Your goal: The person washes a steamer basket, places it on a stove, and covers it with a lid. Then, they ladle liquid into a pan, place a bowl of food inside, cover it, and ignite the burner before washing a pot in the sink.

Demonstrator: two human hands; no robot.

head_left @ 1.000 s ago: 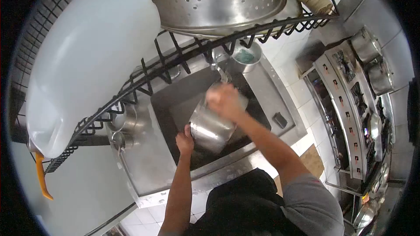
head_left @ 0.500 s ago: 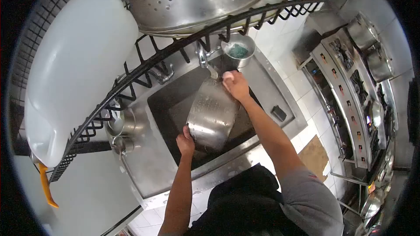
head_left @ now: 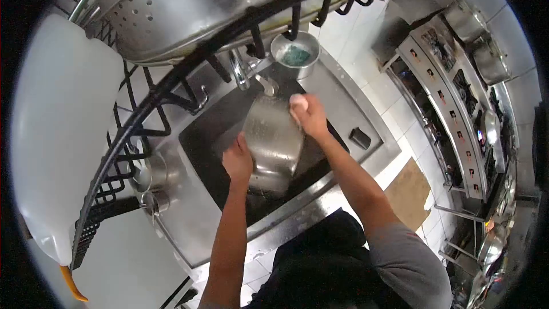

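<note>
Pot (head_left: pixel 273 137) btwn hands; L hand (head_left: pixel 238 160) gripping side, R hand (head_left: pixel 307 115) pinching pink pad (head_left: pixel 298 102).

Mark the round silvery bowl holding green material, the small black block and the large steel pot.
Round silvery bowl (head_left: pixel 301 72): head view, outer wall.
Small black block (head_left: pixel 359 138): head view, visible middle.
Large steel pot (head_left: pixel 275 137): head view, middle of curved side.

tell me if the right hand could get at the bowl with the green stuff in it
Probably yes: the right hand is near the metal bowl and the way between looks free, though its fingers hold a pale item it might need to put down first.
</note>
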